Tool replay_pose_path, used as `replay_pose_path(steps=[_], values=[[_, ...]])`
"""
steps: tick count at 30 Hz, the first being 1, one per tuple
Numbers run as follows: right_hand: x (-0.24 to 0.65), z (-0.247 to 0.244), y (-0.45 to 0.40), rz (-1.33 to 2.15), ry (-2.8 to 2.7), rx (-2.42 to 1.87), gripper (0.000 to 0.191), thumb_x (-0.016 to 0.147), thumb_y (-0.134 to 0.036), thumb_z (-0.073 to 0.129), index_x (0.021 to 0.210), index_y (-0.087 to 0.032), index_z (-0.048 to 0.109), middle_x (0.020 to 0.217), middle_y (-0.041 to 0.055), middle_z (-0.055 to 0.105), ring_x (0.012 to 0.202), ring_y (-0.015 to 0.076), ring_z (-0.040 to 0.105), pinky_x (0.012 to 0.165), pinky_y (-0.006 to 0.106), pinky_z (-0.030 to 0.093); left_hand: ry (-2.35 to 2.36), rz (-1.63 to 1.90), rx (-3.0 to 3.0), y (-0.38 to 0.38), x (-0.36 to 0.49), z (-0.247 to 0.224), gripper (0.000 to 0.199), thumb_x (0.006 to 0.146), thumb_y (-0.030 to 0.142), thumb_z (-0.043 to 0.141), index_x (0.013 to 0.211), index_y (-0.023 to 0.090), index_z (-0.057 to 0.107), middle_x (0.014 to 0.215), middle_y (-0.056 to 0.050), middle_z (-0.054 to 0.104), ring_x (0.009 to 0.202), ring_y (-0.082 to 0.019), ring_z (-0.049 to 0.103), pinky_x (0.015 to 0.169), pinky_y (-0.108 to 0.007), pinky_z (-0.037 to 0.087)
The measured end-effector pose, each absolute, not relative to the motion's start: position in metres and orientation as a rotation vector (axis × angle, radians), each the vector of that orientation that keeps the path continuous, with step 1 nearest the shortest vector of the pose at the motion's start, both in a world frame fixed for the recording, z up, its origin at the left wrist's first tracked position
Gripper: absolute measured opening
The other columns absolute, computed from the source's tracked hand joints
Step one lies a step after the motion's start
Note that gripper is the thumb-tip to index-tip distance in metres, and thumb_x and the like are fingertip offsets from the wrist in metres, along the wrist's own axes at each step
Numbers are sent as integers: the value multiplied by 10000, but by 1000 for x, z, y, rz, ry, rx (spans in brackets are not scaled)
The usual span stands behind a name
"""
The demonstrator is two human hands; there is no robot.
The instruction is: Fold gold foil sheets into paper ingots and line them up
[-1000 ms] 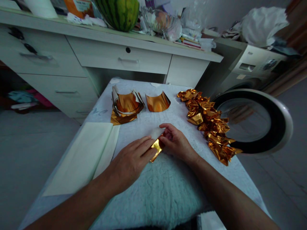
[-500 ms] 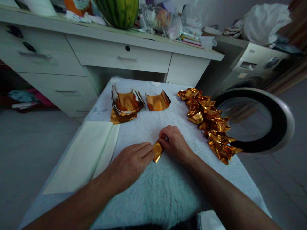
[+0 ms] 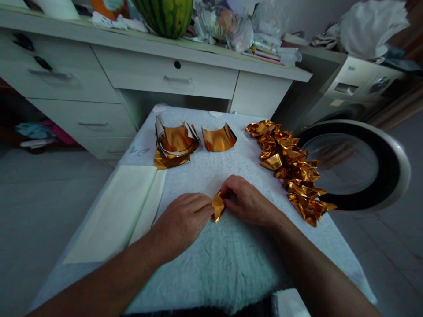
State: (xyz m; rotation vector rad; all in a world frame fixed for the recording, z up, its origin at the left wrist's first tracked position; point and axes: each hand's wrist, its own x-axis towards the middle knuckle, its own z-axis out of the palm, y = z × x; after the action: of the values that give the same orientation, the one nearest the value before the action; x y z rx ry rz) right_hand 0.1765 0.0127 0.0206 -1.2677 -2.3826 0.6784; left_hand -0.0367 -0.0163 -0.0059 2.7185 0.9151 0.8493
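A small folded piece of gold foil (image 3: 217, 207) is held between my two hands above the cloth-covered table. My left hand (image 3: 185, 221) pinches its left edge, with the fingers pressed together. The fingers of my right hand (image 3: 246, 200) are curled on its upper right edge; their tips are partly hidden. Beyond my hands lies a single curved gold sheet (image 3: 218, 139), and left of it a stack of curled gold sheets (image 3: 175, 140). Folded, crumpled gold foil pieces (image 3: 291, 163) form a long heap to the right.
Pale folded paper (image 3: 114, 213) lies along the table's left side. Behind the table (image 3: 198, 268) is a white drawer counter (image 3: 142, 81) bearing a watermelon (image 3: 165, 16) and bags. At the right, the washing machine's round door (image 3: 395, 165) stands open beside the table edge.
My right hand has turned slightly, its fingers curling more over the foil's upper right edge. The foil looks more bent. The whole view has shifted a little.
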Motion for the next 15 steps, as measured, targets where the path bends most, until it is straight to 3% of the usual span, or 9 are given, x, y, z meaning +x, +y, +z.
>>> replay_pose_path(steps=[5,10,15], values=[[176,19,13,674,-2427,-1187,209,794,-15,539,889,-161,654,909,53,624,882,174,538,826,299,422,795,786,2827,-20,-34,-11,239,979,141,483,1172,136,623,1157,-93,690,1100,-213,636,957,-397,555],[175,24,10,724,-2508,-1103,216,790,-2,518,884,-157,635,887,49,606,867,170,529,814,292,425,855,759,2850,-24,-31,-7,234,983,132,436,1052,122,660,1004,-89,707,946,-207,675,838,-376,601],[174,31,5,764,-2579,-1069,154,729,-84,653,857,-150,601,901,55,563,870,191,502,825,324,420,963,767,2709,-23,-33,-5,214,947,109,452,891,156,653,893,-66,678,844,-195,655,762,-361,585]])
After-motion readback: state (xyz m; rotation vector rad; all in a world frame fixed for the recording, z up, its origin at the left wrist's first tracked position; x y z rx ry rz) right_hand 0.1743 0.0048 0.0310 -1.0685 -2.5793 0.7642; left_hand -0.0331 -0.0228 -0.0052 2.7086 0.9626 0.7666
